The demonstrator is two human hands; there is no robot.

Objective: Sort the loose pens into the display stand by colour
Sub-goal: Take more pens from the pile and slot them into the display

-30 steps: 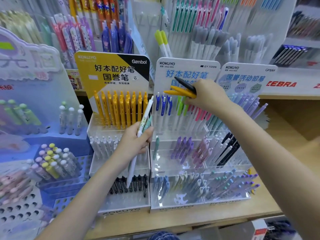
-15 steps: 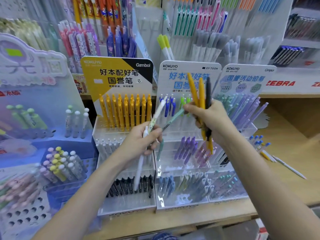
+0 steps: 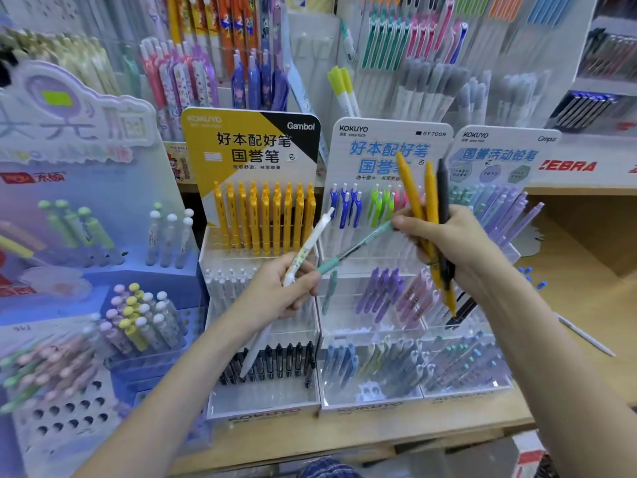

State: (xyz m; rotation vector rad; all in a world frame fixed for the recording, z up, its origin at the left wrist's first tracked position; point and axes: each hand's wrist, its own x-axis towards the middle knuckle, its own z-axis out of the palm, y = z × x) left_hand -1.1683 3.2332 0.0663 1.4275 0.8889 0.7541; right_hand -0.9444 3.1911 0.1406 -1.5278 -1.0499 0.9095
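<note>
My left hand (image 3: 279,291) grips a white patterned pen (image 3: 303,250) and the lower end of a teal pen (image 3: 355,250) in front of the stands. My right hand (image 3: 451,250) holds two yellow pens (image 3: 412,188) and a black pen (image 3: 443,188) upright, while its thumb and fingertip pinch the upper end of the teal pen. Behind the hands stands the yellow display stand (image 3: 251,150) with a row of yellow pens (image 3: 265,222) on top, white pens in the middle and black pens (image 3: 275,367) at the bottom.
To the right is a white-blue stand (image 3: 389,139) with blue, green, pink, purple and pastel pens, and a third stand (image 3: 503,146) of lilac pencils. A blue display (image 3: 69,236) fills the left. Loose pens (image 3: 586,339) lie on the wooden shelf at right.
My right hand has swung its yellow and black pens from pointing left to upright, come down toward my left hand and taken hold of the teal pen's end.
</note>
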